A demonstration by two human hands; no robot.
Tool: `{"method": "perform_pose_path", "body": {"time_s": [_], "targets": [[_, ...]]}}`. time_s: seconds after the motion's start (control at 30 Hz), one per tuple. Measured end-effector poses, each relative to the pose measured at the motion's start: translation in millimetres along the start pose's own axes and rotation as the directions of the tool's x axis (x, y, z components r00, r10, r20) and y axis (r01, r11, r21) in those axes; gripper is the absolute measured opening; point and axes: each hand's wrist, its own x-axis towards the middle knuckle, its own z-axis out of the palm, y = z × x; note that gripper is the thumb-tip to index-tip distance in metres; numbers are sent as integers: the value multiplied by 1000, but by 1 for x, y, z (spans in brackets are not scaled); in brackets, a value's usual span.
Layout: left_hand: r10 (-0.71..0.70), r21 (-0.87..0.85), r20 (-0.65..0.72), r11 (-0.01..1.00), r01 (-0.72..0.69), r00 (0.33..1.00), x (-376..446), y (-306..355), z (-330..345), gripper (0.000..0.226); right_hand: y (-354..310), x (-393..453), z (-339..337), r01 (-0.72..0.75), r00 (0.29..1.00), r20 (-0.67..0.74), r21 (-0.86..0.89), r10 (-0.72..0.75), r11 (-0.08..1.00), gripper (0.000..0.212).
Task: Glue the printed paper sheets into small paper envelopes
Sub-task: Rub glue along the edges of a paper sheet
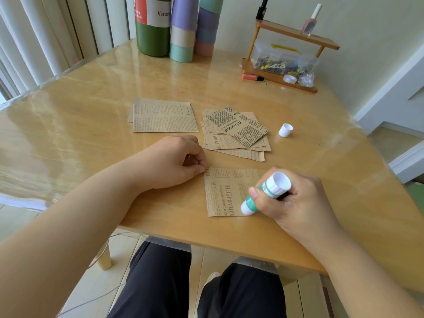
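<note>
Item 1: folded kraft-brown paper sheet with newspaper print, flat on the glossy wooden tabletop near its front edge, between the two hands. Judged very light, thin and limp, apt to slide on the shiny surface; best pinned flat at a corner or edge away from the glued strip, creases handled gently to avoid tearing.

Item 2: white-and-green glue stick, uncapped, lying across the sheet's right part. Right hand has its grip wrapped around the barrel, thumb along the side. Rigid, light, easy to hold mid-barrel.

Item 3: left hand, fingers curled, thumb and forefinger tips meeting at the sheet's upper left corner; whether they pinch the paper cannot be told.

Item 4: small white round cap, on the tabletop, right of the stack below.

Item 5: loose fanned stack of printed kraft paper pieces, beyond the working sheet.

Item 6: larger flat printed kraft sheets, left of that stack.
</note>
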Motion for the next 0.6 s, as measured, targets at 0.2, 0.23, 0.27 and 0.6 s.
{"method": "perform_pose_path", "body": {"time_s": [0.2,0.23,0.27,0.6], "targets": [[2,11,6,1000,-2,1000,0,1,0,6,0,-3,-3,12,1000,-9,-14,-12,1000,31],[1,12,6,1000,-1,1000,0,1,-1,6,1,-2,-2,5,1000,-14,-13,-5,1000,32],[-1,11,6,1000,1,1000,0,1,-1,6,1,-1,-2,-3,1000,-18,-5,2,1000,33],[9,-9,3,1000,-9,1000,0,0,0,8,11,19,-2,5,999,-37,-76,-8,997,24]]}}
